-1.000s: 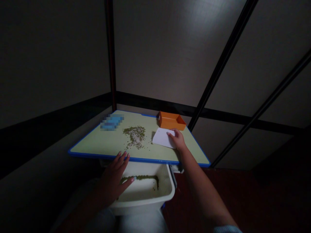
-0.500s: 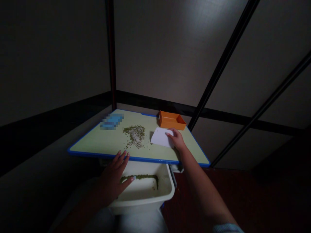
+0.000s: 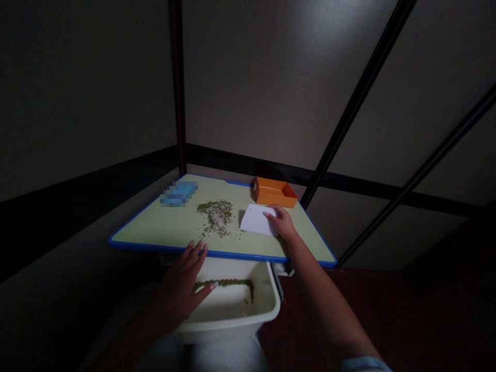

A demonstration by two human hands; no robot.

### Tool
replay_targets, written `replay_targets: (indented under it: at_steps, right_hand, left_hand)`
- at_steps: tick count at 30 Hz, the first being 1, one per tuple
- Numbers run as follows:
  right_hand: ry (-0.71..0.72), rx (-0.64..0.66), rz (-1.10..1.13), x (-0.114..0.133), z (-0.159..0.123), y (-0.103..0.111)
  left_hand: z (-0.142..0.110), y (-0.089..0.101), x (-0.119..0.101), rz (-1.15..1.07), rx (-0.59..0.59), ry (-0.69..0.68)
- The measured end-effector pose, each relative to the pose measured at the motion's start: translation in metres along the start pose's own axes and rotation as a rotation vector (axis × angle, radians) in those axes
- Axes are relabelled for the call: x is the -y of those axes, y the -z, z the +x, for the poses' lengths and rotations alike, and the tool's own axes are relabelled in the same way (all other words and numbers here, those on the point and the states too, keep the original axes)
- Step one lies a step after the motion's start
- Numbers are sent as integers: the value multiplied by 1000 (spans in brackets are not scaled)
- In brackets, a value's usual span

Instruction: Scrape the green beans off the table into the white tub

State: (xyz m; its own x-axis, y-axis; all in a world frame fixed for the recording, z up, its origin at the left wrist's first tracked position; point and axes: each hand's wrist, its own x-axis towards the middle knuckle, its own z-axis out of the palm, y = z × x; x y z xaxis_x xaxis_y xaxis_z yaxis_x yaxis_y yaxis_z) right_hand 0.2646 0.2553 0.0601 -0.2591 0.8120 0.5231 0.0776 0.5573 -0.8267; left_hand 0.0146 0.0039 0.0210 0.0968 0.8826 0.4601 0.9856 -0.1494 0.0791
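Observation:
My right hand (image 3: 282, 223) grips the right side of a flat white card or sheet (image 3: 256, 219), with the thumb on its near face. The card leans over the tabletop, a dark shadow along its left edge. Left of it lies a loose heap of small green beans or grains (image 3: 217, 212), mixed with a paler whitish patch and scattered at the edges. My left hand (image 3: 186, 284) is open, fingers spread, its fingertips at the table's front edge. Below that hand, a white plastic bin (image 3: 267, 305) has a line of green grains along its inside bottom.
The pale yellow-green table (image 3: 155, 227) has a raised blue rim. An orange open box (image 3: 273, 194) stands at the back right. A blurred-out blue item (image 3: 179, 194) lies at the back left. Panelled walls (image 3: 248, 88) close in behind and to the left.

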Motion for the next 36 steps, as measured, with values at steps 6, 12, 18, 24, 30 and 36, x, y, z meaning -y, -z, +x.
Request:
replay_targets:
  at_steps: [6, 12, 18, 24, 30, 36]
  right_hand:
    - [-44, 0, 24, 0, -1, 2]
    - [-45, 13, 39, -1, -1, 3]
    - [-29, 11, 11, 3, -3, 1]
    - [-52, 38, 9, 6, -4, 0]
    - [-59, 54, 19, 7, -5, 1]
    - [-75, 61, 24, 10, -5, 0]
  left_hand:
    - [2, 2, -1, 16, 18, 11]
    - [0, 3, -1, -25, 21, 23]
    - [0, 4, -1, -58, 16, 21]
    - [0, 5, -3, -31, 34, 33]
    - [0, 3, -3, -28, 47, 43]
    - [-1, 0, -1, -26, 24, 32]
